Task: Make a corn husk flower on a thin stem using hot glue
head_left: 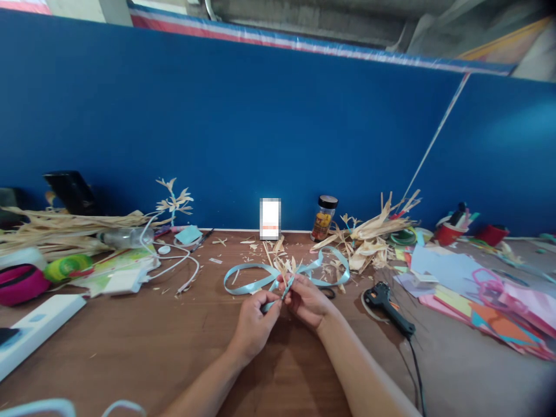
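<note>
In the middle of the head view, my left hand (256, 324) is closed, thumb and finger pinching the lower end of a thin stem with light blue ribbon around it. My right hand (309, 300) pinches just above, at the base of a small corn husk flower (286, 266) whose pale strips fan upward. Loops of the light blue ribbon (243, 287) spread over the table on both sides of the flower. My fingers partly hide the stem. A finished-looking husk flower (174, 200) on a blue stem stands upright at the back left.
On the brown table (174, 347), a black glue gun (388, 310) lies right of my hands. Behind are a jar (324, 219) and dried husks (373, 237). Coloured papers (452, 272) cover the right; a power strip (41, 330) and cables lie left. A blue partition (260, 116) rises behind.
</note>
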Tool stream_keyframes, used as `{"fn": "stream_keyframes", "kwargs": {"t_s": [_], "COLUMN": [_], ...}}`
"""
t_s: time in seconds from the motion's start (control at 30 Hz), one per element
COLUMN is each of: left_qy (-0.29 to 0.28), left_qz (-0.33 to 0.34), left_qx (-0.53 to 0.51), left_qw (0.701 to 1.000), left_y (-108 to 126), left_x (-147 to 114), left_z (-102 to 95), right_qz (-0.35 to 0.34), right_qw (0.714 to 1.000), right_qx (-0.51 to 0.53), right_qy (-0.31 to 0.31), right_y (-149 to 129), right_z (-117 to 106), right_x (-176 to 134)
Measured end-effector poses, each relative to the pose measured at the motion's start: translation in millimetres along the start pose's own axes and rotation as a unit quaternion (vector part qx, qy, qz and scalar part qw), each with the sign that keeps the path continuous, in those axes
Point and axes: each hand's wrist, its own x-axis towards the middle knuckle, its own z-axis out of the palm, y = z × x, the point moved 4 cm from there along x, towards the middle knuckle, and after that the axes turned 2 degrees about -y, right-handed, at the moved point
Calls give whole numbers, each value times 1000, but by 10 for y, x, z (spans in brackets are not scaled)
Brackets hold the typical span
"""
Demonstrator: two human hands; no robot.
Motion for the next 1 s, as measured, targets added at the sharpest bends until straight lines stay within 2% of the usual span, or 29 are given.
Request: {"fn": "stream_keyframes", "kwargs": {"t_s": [0.2, 0.83, 1.0], "left_qy": [-3, -5, 7], "left_qz": [22, 43, -3], "left_qx": [22, 58, 15], "left_qw": [1000, 997, 1000], "left_y": [19, 52, -34], "left_x": [-21, -38, -9], "left_z": [18, 43, 16], "right_qz": [19, 57, 31], "right_qw": [1000, 998, 999], "right_qx": [-4, 14, -1], "right_qy": [-23, -24, 9], "right_y": [8, 44, 35], "right_z": [-17, -30, -17], "right_x": [12, 16, 20]}}
